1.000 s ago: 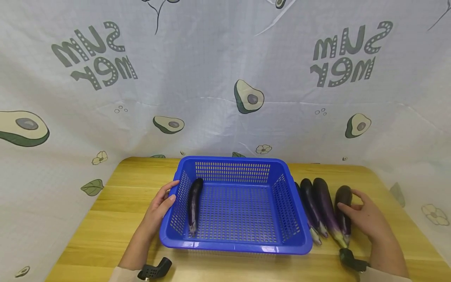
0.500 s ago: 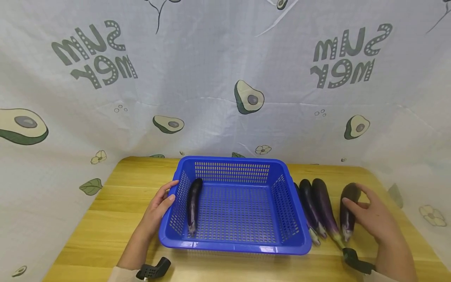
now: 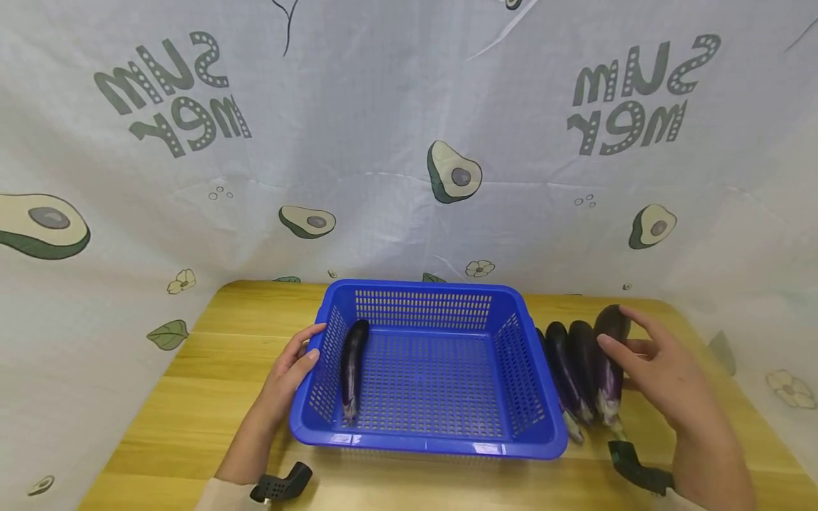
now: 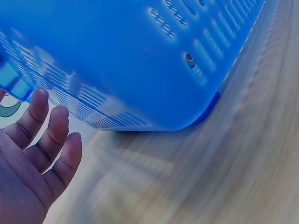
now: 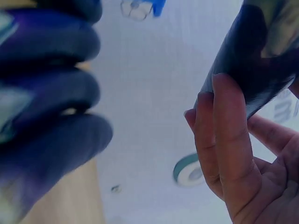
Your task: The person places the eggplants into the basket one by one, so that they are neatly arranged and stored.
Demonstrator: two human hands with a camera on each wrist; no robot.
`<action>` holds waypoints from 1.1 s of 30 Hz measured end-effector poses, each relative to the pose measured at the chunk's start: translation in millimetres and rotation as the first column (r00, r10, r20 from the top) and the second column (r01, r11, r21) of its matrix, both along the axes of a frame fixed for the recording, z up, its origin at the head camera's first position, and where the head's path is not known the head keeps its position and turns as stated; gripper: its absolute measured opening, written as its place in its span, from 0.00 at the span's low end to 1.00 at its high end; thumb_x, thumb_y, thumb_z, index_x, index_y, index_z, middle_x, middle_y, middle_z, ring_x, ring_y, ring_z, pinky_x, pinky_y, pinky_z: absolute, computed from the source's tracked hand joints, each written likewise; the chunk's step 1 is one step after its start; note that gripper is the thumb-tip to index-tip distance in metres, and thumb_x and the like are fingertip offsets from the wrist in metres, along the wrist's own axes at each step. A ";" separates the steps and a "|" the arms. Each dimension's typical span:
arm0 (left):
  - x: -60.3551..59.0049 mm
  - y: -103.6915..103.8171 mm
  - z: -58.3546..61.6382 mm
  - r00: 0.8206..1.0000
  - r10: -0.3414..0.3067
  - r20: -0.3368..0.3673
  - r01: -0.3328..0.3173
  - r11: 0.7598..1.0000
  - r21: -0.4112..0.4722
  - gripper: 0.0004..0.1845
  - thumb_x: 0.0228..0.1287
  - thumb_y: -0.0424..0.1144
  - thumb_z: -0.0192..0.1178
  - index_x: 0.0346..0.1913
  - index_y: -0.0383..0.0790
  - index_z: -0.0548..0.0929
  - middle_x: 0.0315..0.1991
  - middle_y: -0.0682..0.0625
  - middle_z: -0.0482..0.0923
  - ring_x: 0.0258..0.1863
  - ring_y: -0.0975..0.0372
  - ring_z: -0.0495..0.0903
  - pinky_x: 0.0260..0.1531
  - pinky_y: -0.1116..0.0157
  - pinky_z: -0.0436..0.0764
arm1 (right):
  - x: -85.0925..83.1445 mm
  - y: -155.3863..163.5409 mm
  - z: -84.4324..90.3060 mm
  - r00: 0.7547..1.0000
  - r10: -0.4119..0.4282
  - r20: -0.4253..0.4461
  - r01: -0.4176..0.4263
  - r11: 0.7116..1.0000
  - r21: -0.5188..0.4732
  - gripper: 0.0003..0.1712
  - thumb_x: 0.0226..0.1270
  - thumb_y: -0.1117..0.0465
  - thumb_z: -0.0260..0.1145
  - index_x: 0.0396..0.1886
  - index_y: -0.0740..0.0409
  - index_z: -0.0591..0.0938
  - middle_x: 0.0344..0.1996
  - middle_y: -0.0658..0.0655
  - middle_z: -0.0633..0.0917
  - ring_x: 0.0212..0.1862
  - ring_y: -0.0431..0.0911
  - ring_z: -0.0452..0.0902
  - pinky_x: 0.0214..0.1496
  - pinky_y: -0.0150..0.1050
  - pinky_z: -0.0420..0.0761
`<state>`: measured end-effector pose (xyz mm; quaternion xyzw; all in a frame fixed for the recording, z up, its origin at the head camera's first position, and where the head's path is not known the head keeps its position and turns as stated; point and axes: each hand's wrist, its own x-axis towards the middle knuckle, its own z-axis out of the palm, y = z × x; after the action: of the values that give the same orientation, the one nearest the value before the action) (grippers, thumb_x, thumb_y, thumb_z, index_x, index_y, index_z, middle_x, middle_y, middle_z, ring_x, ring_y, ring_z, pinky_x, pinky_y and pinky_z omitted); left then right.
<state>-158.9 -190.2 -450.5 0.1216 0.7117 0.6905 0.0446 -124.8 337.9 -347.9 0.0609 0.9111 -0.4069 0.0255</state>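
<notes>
My right hand (image 3: 667,372) grips a dark purple eggplant (image 3: 610,362) near its rounded end, thumb on one side and fingers on the other. In the right wrist view this eggplant (image 5: 252,60) is raised, the fingers along its side. Several more eggplants (image 3: 562,362) lie side by side just left of it; the held one partly covers the nearest. My left hand (image 3: 287,369) touches the left rim of a blue plastic basket (image 3: 428,446) with thumb and index finger. Its other fingers (image 4: 58,126) are loosely bent beside the basket's outer wall. One eggplant (image 3: 352,369) lies inside, along the left wall.
The basket stands on a light wooden table (image 3: 185,397), its right wall close to the row of eggplants. Behind the table hangs a white curtain (image 3: 383,142) printed with avocados and lettering. Black wrist mounts (image 3: 281,484) are worn on both wrists.
My right hand first slid the outermost eggplant right, away from the row, then lifted it and brought it left over its neighbour. The left hand and basket have stayed put.
</notes>
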 end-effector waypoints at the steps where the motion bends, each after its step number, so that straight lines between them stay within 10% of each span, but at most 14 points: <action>1: 0.1 0.1 0.0 1.000 0.002 0.002 -0.002 1.000 0.000 0.25 0.80 0.41 0.43 0.76 0.46 0.61 0.67 0.28 0.65 0.56 0.40 0.80 0.45 0.51 0.89 | -0.6 -4.6 3.1 1.000 0.002 -0.008 -0.002 1.000 -0.002 0.50 0.77 0.44 0.59 0.84 0.52 0.43 0.64 0.86 0.68 0.37 0.48 0.89 0.38 0.41 0.88; 18: 0.4 0.0 0.0 1.000 -0.003 0.000 0.003 1.000 0.002 0.25 0.80 0.41 0.43 0.76 0.46 0.61 0.68 0.28 0.65 0.57 0.39 0.80 0.45 0.51 0.89 | -25.7 -81.2 58.7 0.994 0.081 -0.077 -0.077 0.995 0.057 0.47 0.72 0.38 0.63 0.83 0.40 0.53 0.61 0.77 0.76 0.43 0.54 0.87 0.42 0.49 0.88; 33: 0.2 0.2 0.3 1.000 0.002 0.003 -0.002 1.000 -0.001 0.25 0.80 0.41 0.44 0.76 0.46 0.61 0.67 0.28 0.66 0.57 0.38 0.80 0.44 0.50 0.90 | -60.3 -141.9 52.0 0.979 0.204 -0.026 -0.205 0.978 -0.034 0.44 0.69 0.43 0.68 0.80 0.40 0.60 0.53 0.70 0.82 0.37 0.49 0.86 0.40 0.43 0.89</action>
<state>-158.6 -190.1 -450.2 0.1196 0.7120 0.6904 0.0449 -185.1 196.0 -295.9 -0.0383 0.9053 -0.4191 0.0582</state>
